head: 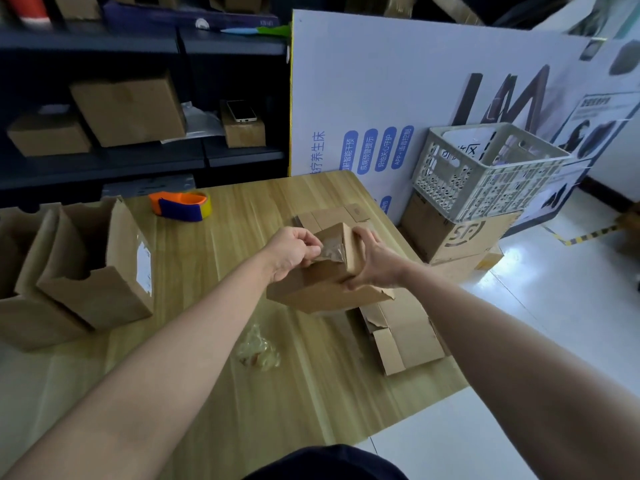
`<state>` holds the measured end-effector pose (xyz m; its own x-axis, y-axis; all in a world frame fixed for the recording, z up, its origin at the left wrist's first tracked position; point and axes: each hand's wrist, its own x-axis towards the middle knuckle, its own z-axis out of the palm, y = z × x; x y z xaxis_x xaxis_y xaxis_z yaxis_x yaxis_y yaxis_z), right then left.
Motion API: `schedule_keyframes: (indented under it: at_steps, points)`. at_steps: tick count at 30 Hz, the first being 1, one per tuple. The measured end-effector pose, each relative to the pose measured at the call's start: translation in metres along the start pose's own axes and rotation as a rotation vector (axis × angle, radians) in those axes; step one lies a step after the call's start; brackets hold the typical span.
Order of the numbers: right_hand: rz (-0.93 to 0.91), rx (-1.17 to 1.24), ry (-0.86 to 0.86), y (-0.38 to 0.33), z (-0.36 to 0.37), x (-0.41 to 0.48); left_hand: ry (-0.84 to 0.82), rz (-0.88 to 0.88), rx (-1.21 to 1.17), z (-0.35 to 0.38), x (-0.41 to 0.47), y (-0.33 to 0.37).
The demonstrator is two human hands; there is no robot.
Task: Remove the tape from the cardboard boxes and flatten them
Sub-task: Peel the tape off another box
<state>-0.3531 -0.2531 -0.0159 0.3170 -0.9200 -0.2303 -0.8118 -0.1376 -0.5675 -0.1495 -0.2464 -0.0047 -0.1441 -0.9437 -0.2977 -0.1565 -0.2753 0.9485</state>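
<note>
**Left arm:** your left forearm [166,351] is bare and reaches forward from the lower left corner, with the wrist nearly straight.

**Left hand** [291,252]: the back of the hand faces up. Its fingers [313,250] are curled, and thumb and fingertips pinch the loose end of a tape strip [331,252].

**Right arm:** your right forearm [512,344] is bare and reaches in from the lower right corner, with the wrist bent slightly inward.

**Right hand** [375,261]: it grips the cardboard box [311,289]. The fingers curl over its far upper edge and the thumb lies along its near side.

**Spacing:** your hands are near each other but apart, with the tape strip between them.
</note>
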Motion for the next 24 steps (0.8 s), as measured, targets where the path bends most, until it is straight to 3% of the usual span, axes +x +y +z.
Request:
schedule_keyframes:
  at_steps: [5,9,12,17,22,24]
  points:
    - [0.069,0.060,-0.057,0.028,0.018,-0.007,-0.021,0.079,0.384,0.019,0.005,-0.020]
    - [0.177,0.070,-0.060,0.047,0.011,-0.013,0.102,0.099,0.677,0.019,0.016,-0.031]
    - [0.245,0.090,-0.079,0.061,0.010,-0.020,0.248,-0.010,0.707,0.006,0.020,-0.046]
    - [0.323,0.105,-0.120,0.074,0.003,-0.020,0.294,0.038,0.650,0.022,0.021,-0.039]
    - [0.204,0.060,-0.082,0.065,-0.013,-0.020,0.276,-0.025,0.977,0.044,0.020,-0.035]
    - [0.093,-0.135,-0.045,0.053,-0.020,-0.015,0.274,-0.036,0.984,0.052,0.023,-0.032]
